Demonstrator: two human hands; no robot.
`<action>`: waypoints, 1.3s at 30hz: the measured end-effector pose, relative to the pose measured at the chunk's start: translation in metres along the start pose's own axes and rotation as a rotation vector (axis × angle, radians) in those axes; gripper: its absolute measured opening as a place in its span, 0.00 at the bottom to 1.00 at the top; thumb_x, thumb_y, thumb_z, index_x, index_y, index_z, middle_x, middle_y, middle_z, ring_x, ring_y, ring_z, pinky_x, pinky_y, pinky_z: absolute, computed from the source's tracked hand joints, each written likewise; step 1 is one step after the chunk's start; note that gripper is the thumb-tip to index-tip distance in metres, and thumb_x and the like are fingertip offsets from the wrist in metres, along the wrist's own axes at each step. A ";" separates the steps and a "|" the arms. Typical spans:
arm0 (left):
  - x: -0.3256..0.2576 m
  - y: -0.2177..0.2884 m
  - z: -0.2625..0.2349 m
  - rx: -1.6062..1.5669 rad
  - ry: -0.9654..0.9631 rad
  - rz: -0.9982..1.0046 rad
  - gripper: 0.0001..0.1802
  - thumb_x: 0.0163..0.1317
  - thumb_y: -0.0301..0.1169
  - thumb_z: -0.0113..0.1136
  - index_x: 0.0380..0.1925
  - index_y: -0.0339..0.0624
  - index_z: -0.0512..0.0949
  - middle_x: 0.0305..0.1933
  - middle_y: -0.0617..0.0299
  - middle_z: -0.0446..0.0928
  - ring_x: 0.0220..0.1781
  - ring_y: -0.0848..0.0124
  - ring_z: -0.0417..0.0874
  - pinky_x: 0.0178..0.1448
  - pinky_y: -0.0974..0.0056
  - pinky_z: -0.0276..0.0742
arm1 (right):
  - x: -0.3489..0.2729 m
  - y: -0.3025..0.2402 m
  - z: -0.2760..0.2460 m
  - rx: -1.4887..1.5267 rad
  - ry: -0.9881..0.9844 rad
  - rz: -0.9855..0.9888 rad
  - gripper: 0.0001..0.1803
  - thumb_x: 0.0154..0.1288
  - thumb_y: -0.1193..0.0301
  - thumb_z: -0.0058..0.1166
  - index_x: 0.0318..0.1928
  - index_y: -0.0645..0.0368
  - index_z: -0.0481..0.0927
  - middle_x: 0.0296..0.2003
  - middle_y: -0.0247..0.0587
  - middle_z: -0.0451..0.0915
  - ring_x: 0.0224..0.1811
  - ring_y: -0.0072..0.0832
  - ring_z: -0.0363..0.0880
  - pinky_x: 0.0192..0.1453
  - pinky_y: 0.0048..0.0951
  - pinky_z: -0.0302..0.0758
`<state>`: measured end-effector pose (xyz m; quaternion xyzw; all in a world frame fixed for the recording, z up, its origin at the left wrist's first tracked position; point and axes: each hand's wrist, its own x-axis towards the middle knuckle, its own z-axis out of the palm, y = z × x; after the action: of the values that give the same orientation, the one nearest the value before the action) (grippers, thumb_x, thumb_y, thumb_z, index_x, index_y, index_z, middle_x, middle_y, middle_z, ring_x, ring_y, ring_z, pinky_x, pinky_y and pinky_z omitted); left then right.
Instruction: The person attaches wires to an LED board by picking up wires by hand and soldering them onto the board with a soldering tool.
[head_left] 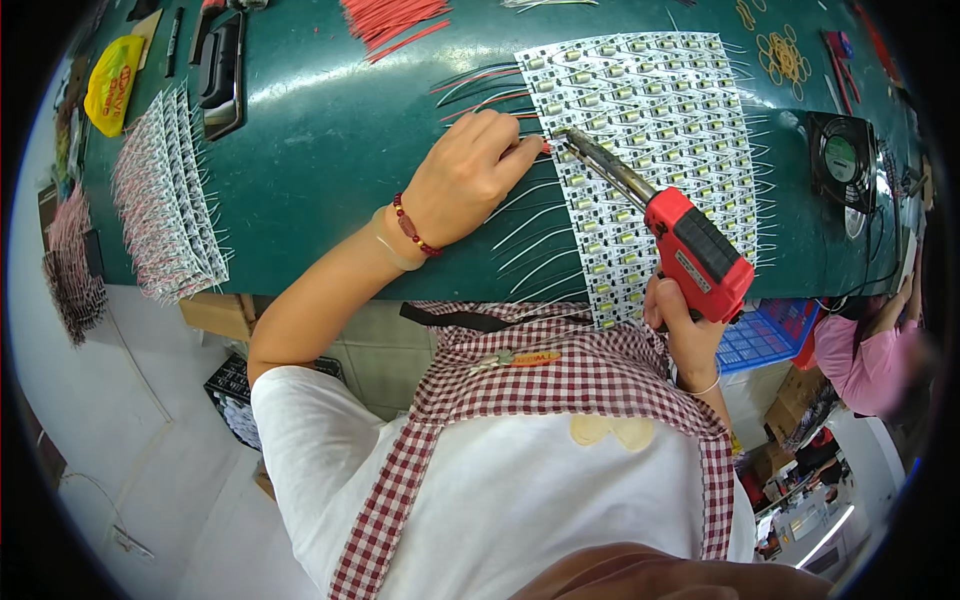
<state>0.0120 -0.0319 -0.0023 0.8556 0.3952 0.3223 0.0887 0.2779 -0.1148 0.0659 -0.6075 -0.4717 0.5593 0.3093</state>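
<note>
A white panel of small circuit boards (655, 110), dotted with rows of yellowish components, lies on the green table. Black, white and red wires stick out from its left edge. My left hand (468, 175) is beside that edge, its fingers pinched on a red wire (546, 147) whose tip shows by the boards. In my right hand (685, 325) is a red soldering gun (700, 250) with a black grip panel. Its metal tip (568, 137) reaches the left edge of the panel, close to my left fingertips.
Wired boards (170, 200) lie stacked at the left. Loose red wires (392, 22) are spread at the back, rubber bands (783, 58) at the back right. A black fan (843, 160) stands on the right, above a blue crate (765, 338). A person in pink (865, 365) is at far right.
</note>
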 end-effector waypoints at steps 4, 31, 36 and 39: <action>0.000 0.000 0.000 0.014 0.013 0.002 0.13 0.48 0.21 0.60 0.37 0.36 0.80 0.26 0.61 0.66 0.28 0.67 0.70 0.35 0.64 0.70 | 0.001 0.012 -0.004 -0.057 -0.017 -0.034 0.08 0.64 0.73 0.52 0.38 0.67 0.73 0.19 0.36 0.73 0.16 0.18 0.67 0.21 0.21 0.65; 0.001 0.000 0.002 0.047 0.040 0.036 0.11 0.46 0.22 0.61 0.33 0.36 0.80 0.26 0.61 0.67 0.29 0.66 0.71 0.35 0.64 0.69 | -0.011 0.005 -0.008 0.084 0.007 -0.065 0.25 0.63 0.64 0.55 0.54 0.68 0.69 0.20 0.39 0.72 0.16 0.19 0.66 0.21 0.21 0.63; 0.004 0.009 -0.006 0.085 0.086 0.068 0.12 0.44 0.21 0.62 0.33 0.36 0.81 0.25 0.62 0.66 0.28 0.67 0.70 0.33 0.65 0.67 | -0.021 0.011 -0.009 0.159 -0.005 -0.079 0.24 0.64 0.65 0.54 0.55 0.67 0.69 0.19 0.39 0.72 0.16 0.20 0.65 0.21 0.21 0.63; 0.001 0.017 -0.005 0.043 0.079 0.049 0.13 0.43 0.21 0.62 0.34 0.35 0.80 0.25 0.62 0.66 0.27 0.67 0.69 0.32 0.65 0.67 | -0.022 0.018 -0.012 0.120 -0.060 -0.075 0.23 0.64 0.66 0.54 0.55 0.67 0.69 0.19 0.39 0.72 0.16 0.20 0.66 0.21 0.21 0.63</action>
<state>0.0203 -0.0437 0.0086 0.8532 0.3843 0.3494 0.0465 0.2948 -0.1398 0.0602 -0.5529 -0.4687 0.5924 0.3516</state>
